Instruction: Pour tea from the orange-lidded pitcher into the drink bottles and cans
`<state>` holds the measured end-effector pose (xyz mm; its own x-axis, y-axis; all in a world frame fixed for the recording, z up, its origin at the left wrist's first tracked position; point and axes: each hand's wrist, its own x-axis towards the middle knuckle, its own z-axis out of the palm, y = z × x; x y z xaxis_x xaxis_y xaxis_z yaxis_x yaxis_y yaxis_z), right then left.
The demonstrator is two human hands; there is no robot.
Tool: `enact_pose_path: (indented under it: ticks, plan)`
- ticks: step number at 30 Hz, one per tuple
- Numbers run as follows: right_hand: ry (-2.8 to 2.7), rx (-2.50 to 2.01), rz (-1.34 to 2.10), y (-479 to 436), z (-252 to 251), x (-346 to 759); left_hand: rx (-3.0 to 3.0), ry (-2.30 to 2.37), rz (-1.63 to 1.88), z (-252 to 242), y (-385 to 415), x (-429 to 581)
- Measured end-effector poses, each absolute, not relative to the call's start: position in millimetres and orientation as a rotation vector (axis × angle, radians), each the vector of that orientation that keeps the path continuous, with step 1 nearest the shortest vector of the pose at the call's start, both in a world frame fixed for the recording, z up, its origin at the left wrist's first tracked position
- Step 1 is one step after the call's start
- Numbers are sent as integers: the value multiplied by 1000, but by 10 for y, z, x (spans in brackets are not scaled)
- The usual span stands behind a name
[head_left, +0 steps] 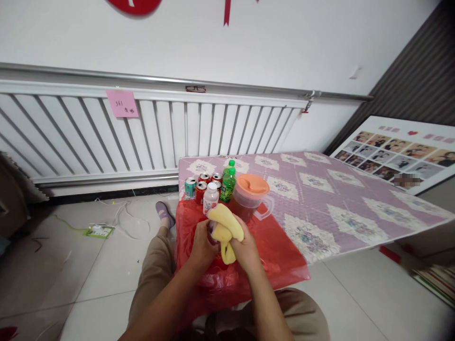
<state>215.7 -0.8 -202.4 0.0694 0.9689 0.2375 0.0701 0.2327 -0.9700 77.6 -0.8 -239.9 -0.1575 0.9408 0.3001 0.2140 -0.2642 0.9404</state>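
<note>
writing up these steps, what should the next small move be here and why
I'd suggest a short, gentle wipe with the yellow cloth: the right hand holds it against the partly hidden item in the left hand, and the white-capped bottle stands just beyond, so a wide sweep might knock that bottle.

The scene is softly lit, and the light source cannot be made out. The white wall (213, 49) is rendered brightest, while the floor (39, 293) at lower left is dimmed. Gentle shading is cast within the folds of the yellow cloth (226, 220); pale glare is reflected by the red plastic sheet (284, 255). Edges are stretched by the wide lens, and one photo-board (398, 154) patch is pixelated.
</note>
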Motion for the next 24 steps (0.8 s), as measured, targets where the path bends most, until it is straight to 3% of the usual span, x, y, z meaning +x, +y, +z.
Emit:
enact_pose_path:
  ticks: [6, 16, 24]
  plan:
    - [-874, -1165, 971, -11, -2104, 2197, 1596, 1470, 1448, -2383, -54, 786]
    - [-1400, -1220, 652, -114, -1976, 1985, 1532, 1367, 1537, -2432, -44, 768]
    - [-1131, -1216, 939, -36, -2120, 2135, 1532, 1401, 1484, -2397, -26, 787]
